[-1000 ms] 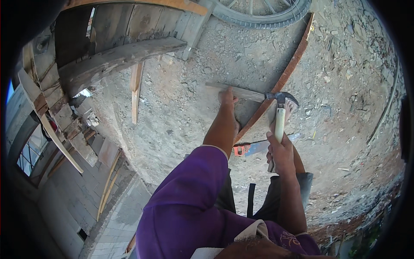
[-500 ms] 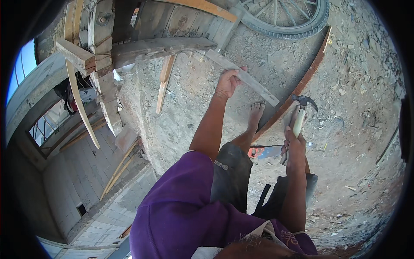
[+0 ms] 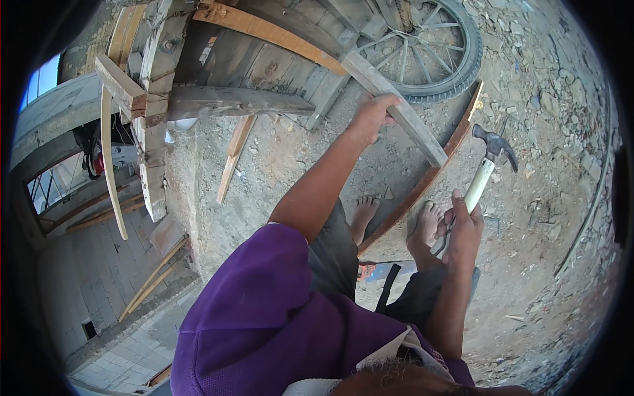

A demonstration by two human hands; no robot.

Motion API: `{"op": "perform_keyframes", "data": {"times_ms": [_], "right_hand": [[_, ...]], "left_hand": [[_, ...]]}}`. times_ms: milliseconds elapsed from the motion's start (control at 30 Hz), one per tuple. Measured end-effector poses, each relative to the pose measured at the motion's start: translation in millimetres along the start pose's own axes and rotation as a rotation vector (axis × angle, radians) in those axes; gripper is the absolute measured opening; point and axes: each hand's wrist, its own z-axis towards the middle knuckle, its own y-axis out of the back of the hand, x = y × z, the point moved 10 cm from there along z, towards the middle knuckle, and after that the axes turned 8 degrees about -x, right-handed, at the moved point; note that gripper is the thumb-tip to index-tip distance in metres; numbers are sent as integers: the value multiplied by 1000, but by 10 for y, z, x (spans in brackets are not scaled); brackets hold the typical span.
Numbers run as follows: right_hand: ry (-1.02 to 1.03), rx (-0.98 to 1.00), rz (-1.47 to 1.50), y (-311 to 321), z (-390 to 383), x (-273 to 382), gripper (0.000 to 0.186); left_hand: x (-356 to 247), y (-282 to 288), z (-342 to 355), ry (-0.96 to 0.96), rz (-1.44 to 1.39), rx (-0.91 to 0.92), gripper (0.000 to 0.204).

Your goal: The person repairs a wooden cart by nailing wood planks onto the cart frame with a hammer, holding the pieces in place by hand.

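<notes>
The fingers of my left hand point(image 3: 373, 119) are closed on a grey piece of wood point(image 3: 416, 134); some of the fingertips are hidden. I have it near its middle, probably because it balances there in one hand. It slants across my grasp, one end pointing away and to the left, the other toward the right.

My right hand point(image 3: 463, 234) is wrapped around the pale handle of a hammer point(image 3: 479, 183), thumb lying up along it. The grip is low, with a little of the handle's butt showing below, I think so the head has room beyond my knuckles. The head sits past the fingers, up and to the right, its curved claw toward the right, clear of the wood.

Below the wood's right end runs a long reddish-brown strip point(image 3: 428, 181); I cannot tell whether the two touch. My bare left foot point(image 3: 365, 214) and right foot point(image 3: 426, 224) stand on either side of it, which seems to give me a steady stance.

Near my legs a saw point(image 3: 380, 271) shows only in part. Farther out, a spoked wheel point(image 3: 474, 56) lies beyond the strip's far end, and a weathered beam point(image 3: 238, 100) crosses to the left.
</notes>
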Motion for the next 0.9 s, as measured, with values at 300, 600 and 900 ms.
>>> {"op": "perform_keyframes", "data": {"times_ms": [300, 600, 900], "right_hand": [[215, 41, 335, 222, -1, 355, 25], [355, 149, 554, 262, -143, 428, 24], [352, 138, 465, 190, -38, 294, 23]], "left_hand": [[-759, -49, 642, -77, -405, 3, 71], [-1332, 83, 778, -295, -418, 57, 73], [-1734, -74, 800, -381, -800, 131, 59]]}}
